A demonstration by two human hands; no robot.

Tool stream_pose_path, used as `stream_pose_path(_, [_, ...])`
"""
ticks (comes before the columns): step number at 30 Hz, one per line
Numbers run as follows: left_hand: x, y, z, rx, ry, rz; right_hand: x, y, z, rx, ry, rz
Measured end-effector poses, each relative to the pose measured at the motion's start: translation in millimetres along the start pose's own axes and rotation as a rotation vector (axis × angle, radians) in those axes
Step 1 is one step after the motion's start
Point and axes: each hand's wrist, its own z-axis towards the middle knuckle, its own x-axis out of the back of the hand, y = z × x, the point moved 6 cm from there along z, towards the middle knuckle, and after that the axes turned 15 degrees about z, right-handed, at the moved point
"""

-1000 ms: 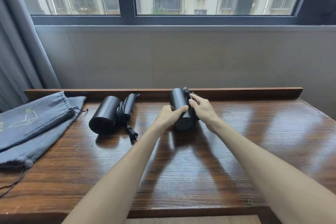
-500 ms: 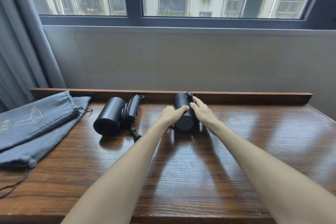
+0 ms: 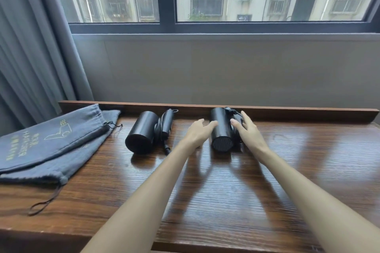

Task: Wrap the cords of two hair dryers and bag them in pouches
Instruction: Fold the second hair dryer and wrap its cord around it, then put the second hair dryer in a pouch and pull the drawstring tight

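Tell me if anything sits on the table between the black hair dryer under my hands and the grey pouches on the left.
Yes. The second black hair dryer, with its folded handle and cord, lies on the wooden table between the black hair dryer under the left hand and right hand and the grey cloth pouches.

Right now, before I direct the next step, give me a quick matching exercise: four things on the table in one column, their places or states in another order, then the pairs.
Things:
1. left dryer
2. right dryer
3. pouches
4. plug

Places or states:
A. stacked flat at the table's left end
B. between both hands
C. lying untouched, left of the left hand
D. sticking out toward the camera beside the left dryer

Pairs: 1-C, 2-B, 3-A, 4-D
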Motion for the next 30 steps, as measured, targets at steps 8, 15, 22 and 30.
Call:
stream_pose_path(8, [124,-67,-69,-0.190,0.245,-0.021,19,-2,-16,0.043,0.023,-0.076])
stream_pose_path(15, [236,-182,-84,0.118,0.510,0.210,26,-22,-92,0.173,0.158,-0.221])
stream_pose_path(22, [238,-236,-39,0.236,0.405,0.725,-29,-33,-130,0.323,0.022,-0.331])
stream_pose_path(30, [236,-257,-18,0.235,0.592,0.719,-79,-22,-117,0.290,-0.104,-0.314])
